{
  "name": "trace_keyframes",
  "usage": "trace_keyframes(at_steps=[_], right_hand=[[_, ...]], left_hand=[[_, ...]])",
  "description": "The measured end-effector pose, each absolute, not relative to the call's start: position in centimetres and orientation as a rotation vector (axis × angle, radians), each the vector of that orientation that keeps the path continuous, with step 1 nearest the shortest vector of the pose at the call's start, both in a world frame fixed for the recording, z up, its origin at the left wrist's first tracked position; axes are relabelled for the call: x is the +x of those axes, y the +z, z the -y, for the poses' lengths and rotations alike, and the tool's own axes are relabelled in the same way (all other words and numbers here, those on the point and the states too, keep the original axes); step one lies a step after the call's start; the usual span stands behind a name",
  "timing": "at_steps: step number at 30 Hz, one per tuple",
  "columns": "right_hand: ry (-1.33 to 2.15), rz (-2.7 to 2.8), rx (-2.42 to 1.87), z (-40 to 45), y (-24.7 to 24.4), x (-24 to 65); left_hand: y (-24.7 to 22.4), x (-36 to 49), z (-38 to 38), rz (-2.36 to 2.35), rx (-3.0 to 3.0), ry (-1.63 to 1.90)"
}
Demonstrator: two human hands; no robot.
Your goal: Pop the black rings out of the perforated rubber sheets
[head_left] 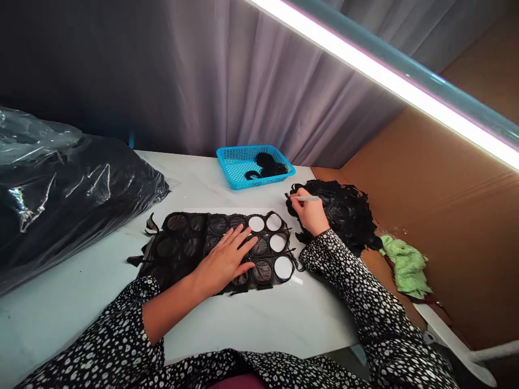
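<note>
A black sheet [263, 271] with rows of round outlines lies flat on the table. Toward its right end several circles are open holes that show white beneath. My left hand [227, 256] rests palm down across the middle of the sheet, fingers spread. My right hand [310, 210] is closed around a slim, pale pen-like tool [304, 198] with a dark tip. It is held beyond the sheet's upper right corner, at the near-left edge of a heap of black scraps [344, 208]. A small dark bit shows by the tool's tip; I cannot make out what it is.
A blue perforated basket [239, 181] holding several black round pieces stands at the back. On the left sits a large black plastic bag [73, 200]. A green cloth [405, 265] lies at the right, beside a brown panel [446, 205]. A bright tube light [385, 70] crosses above.
</note>
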State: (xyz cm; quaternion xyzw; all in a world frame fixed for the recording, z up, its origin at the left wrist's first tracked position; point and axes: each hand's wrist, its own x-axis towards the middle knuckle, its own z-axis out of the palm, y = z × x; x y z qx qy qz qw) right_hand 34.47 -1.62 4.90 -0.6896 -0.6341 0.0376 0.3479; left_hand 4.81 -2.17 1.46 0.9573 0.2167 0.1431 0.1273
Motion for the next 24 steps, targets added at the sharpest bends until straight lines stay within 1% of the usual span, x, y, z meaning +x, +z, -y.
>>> trace_keyframes(at_steps=[4, 6, 9, 11, 16, 24], right_hand=[[0.331, 1.880, -1.575, 5.9, 5.0, 30.2], [0.511, 1.945, -1.517, 7.3, 4.7, 28.4], [0.785, 1.929, -1.432, 8.0, 3.9, 27.3], [0.878, 1.911, -1.406, 7.8, 3.5, 27.4], [0.980, 1.940, -1.366, 6.9, 3.3, 28.1], [0.906, 2.070, -1.331, 6.4, 3.8, 28.3]], left_hand=[[1.9, 3.8, 2.9, -0.505, 2.822, 0.296], [1.6, 3.4, 3.1, -0.489, 2.836, 0.263], [1.2, 3.2, 3.2, -0.502, 2.851, 0.253], [1.1, 3.2, 3.2, -0.503, 2.855, 0.238], [1.0, 3.2, 3.1, -0.500, 2.835, 0.248], [0.3, 3.2, 3.1, -0.507, 2.818, 0.274]])
